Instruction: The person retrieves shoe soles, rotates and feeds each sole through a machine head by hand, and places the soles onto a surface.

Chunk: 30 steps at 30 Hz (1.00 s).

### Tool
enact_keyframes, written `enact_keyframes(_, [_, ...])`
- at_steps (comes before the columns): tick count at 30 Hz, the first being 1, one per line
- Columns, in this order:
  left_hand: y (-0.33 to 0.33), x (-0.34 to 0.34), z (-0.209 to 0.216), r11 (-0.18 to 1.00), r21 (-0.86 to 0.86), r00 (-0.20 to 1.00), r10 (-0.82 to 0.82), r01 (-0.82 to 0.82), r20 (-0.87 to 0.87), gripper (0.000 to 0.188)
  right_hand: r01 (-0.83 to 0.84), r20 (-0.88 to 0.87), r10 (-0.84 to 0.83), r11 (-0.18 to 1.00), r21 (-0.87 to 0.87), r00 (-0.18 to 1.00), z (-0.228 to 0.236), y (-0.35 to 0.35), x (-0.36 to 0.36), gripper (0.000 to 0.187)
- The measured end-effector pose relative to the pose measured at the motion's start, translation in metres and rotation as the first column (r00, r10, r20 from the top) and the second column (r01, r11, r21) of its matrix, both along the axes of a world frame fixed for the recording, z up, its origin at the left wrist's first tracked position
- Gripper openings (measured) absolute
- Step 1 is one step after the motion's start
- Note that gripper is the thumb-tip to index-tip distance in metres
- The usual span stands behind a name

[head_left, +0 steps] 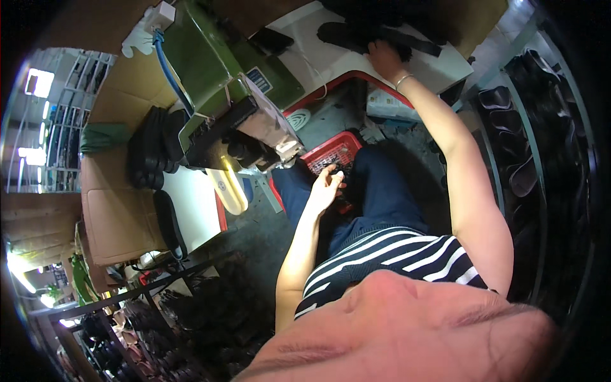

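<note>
My left hand (328, 186) is over the red plastic basket (351, 141) between my knees. Its fingers are curled in a pinch, and what they hold is too small to make out. Small dark bits lie in the basket below it. My right arm reaches out to the white table (305, 39). There my right hand (386, 60) has its fingers closed on a black flat piece (402, 46), partly hidden by the hand. A long black sole-like piece (337, 33) lies just left of it.
A green machine (200, 48) with a blue cable (167, 70) stands left of the table. Below it is a lit cream sole (228, 192); black soles (146, 153) are stacked farther left. A rack with dark shoes (499, 127) stands at the right.
</note>
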<state>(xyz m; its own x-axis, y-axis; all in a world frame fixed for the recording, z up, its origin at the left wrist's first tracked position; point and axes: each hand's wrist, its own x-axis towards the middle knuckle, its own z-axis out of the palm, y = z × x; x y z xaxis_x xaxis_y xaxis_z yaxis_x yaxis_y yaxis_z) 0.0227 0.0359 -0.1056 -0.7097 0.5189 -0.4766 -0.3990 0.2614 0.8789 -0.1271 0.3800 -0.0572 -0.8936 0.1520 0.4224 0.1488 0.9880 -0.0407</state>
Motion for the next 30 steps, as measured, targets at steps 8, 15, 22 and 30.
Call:
enact_keyframes(8, [-0.023,0.015,-0.008,0.997,0.072,0.998,0.031,-0.035,0.053,0.043,-0.156,-0.128,0.14,0.98,-0.127,0.982,0.053,0.022,0.023,0.036])
enact_keyframes(15, [-0.04,0.033,-0.011,0.997,0.064,0.989,0.04,-0.049,0.14,0.039,0.298,-0.39,-0.217,0.941,0.16,0.895,0.022,0.141,0.042,0.055])
enact_keyframes(22, [-0.051,0.045,-0.018,0.983,0.087,0.966,0.14,-0.162,0.215,0.036,0.195,0.218,-0.193,0.981,0.011,0.957,0.036,0.192,0.034,0.055])
enact_keyframes(30, [-0.007,0.017,0.023,0.889,0.345,0.918,0.367,-0.3,-0.149,0.039,-0.119,0.121,0.206,0.856,-0.503,0.971,0.041,0.059,0.164,0.054])
